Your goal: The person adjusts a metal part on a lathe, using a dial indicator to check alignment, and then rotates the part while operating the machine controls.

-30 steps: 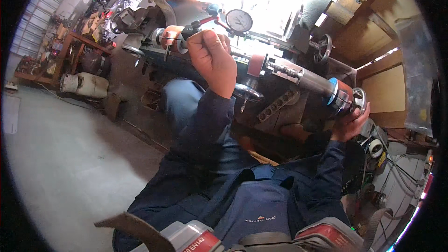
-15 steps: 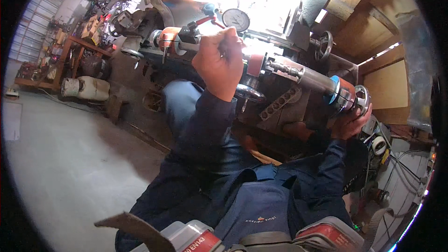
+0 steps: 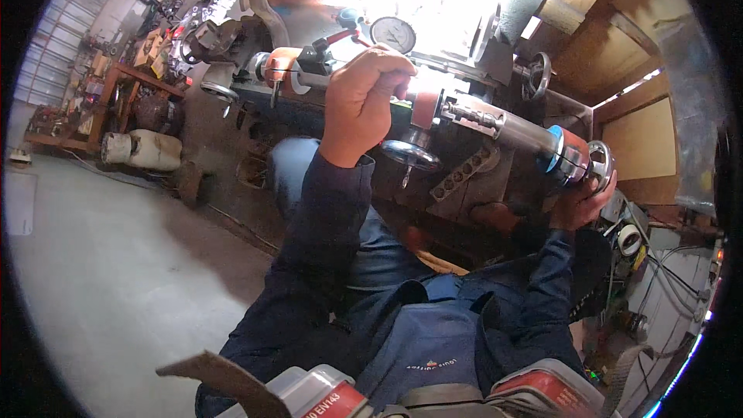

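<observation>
My left hand (image 3: pixel 360 101) is raised over the middle of a bench grinding machine, its fingers curled together in a pinch just below a round dial gauge (image 3: pixel 392 34). Whatever the fingertips hold is hidden behind the knuckles. Beside them stands a reddish-brown block (image 3: pixel 425 107) on the machine. My right hand (image 3: pixel 580 203) is wrapped round the lower rim of a chrome handwheel (image 3: pixel 600 164) at the right end of a steel cylinder (image 3: pixel 526 136). Blue and orange collars (image 3: pixel 571 153) sit between cylinder and wheel.
A second handwheel (image 3: pixel 411 155) juts toward me below the left hand, and another (image 3: pixel 535 76) stands at the back right. A bar with several round holes (image 3: pixel 464 173) lies under the cylinder. A bright lamp glares behind the gauge. A whitish canister (image 3: pixel 143 147) lies at left.
My left wrist has shifted left and its fingers have turned to the right, uncovering more of the handwheel below. My right hand stays on its handwheel.
</observation>
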Demonstrator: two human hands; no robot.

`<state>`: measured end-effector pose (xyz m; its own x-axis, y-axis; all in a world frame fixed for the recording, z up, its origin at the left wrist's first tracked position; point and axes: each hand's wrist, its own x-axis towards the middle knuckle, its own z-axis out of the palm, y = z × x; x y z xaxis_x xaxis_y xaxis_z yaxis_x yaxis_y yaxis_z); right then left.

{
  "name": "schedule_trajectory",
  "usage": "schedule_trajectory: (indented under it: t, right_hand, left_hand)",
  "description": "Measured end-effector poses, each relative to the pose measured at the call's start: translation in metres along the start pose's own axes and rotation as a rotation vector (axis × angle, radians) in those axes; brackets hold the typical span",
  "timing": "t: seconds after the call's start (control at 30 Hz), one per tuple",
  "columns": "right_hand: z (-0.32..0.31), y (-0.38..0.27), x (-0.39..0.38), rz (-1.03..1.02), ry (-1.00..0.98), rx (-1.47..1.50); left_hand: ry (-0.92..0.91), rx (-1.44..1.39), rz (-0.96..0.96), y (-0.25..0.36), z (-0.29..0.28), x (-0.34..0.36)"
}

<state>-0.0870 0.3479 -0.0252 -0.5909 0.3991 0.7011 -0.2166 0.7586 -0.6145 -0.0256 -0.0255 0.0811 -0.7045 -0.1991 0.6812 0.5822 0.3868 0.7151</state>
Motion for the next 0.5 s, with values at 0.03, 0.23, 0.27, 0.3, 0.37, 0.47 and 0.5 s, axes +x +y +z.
schedule_trajectory:
  t: [0.03,0.23,0.27,0.3,0.37,0.47,0.5]
  right_hand:
    - [-0.001,0.001,0.001,-0.004,-0.001,0.004]
    - [-0.024,0.020,0.013,-0.209,-0.354,0.253]
    - [-0.027,0.012,0.012,-0.063,-0.442,0.341]
    - [-0.027,0.006,0.011,0.087,-0.533,0.434]
    - [-0.024,0.056,0.011,0.033,-0.637,0.313]
    - [-0.021,0.101,0.008,-0.057,-0.839,0.066]
    - [-0.024,0.089,0.003,-0.013,-0.842,0.077]
  left_hand:
    - [-0.039,-0.039,0.003,-0.002,-0.002,0.000]
    - [-0.134,-0.241,-0.108,-0.011,-0.010,0.000]
    - [-0.127,-0.242,-0.105,-0.011,-0.011,0.001]
    - [-0.118,-0.283,-0.167,-0.008,-0.011,0.000]
    - [-0.103,-0.338,-0.221,-0.005,-0.007,-0.001]
    - [0.121,-0.104,-0.046,-0.001,0.004,-0.003]
    - [0.294,-0.123,0.073,0.003,0.005,-0.002]
